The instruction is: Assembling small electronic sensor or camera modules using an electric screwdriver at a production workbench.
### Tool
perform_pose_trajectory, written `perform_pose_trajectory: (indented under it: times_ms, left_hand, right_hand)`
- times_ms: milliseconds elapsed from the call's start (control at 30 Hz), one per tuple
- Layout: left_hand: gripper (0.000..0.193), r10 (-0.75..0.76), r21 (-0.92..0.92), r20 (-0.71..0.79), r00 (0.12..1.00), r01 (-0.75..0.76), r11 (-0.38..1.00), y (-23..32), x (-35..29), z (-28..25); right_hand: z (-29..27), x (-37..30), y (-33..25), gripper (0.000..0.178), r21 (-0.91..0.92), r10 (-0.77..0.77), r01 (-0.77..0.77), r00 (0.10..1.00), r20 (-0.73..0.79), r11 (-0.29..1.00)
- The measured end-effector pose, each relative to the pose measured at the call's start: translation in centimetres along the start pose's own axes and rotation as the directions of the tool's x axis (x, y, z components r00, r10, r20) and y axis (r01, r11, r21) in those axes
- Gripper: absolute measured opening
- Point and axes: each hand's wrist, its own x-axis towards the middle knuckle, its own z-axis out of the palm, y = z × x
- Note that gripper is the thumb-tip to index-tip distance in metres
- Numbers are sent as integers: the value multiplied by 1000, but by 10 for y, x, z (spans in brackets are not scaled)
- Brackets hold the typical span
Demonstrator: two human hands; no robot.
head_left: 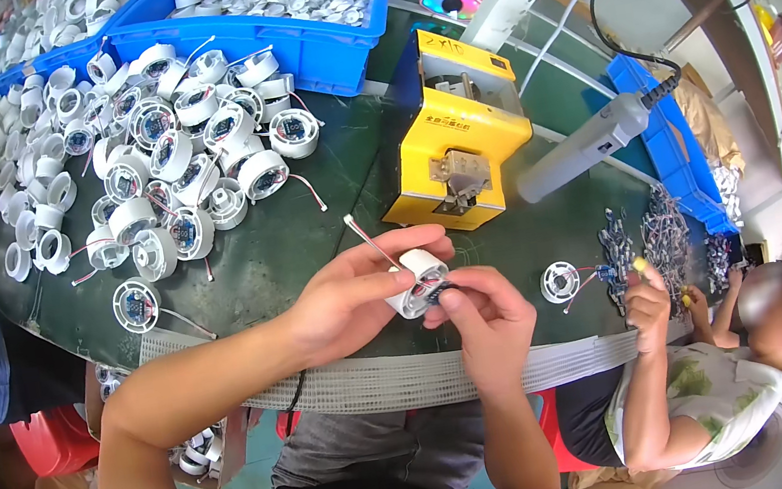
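My left hand (353,296) is closed round a small white plastic housing (424,264) above the near edge of the green table (337,222). A thin red-and-white wire with a white plug (350,220) sticks up out of the housing. At its open end, my right hand (491,316) pinches a small dark part (440,291), too hidden by the fingertips to name. To the left lies a single white housing (136,305) with a blue circuit board inside and its wire trailing off.
A heap of white housings (185,154) covers the table's left, below blue bins (301,45). Ahead stands a yellow machine (426,138), with a grey cylindrical tool (589,149) beside it. At right, a co-worker's hand (648,307) is near bundled wired boards (663,234) and another housing (559,282).
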Motion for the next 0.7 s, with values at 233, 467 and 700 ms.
perform_pose_trajectory:
  times_ms: [233, 467, 700]
  left_hand:
    - [47, 12, 32, 30, 999, -13, 999, -2, -3, 3]
    - [57, 77, 295, 24, 997, -80, 952, 0, 1, 9]
    - [33, -131, 655, -236, 963, 257, 711, 10, 6, -10]
  right_hand:
    - [6, -7, 15, 30, -364, -233, 253, 967, 98, 896]
    - [7, 1, 22, 38, 68, 41, -42, 999, 13, 997]
    - [-31, 58, 8, 52, -240, -273, 205, 916, -294, 949]
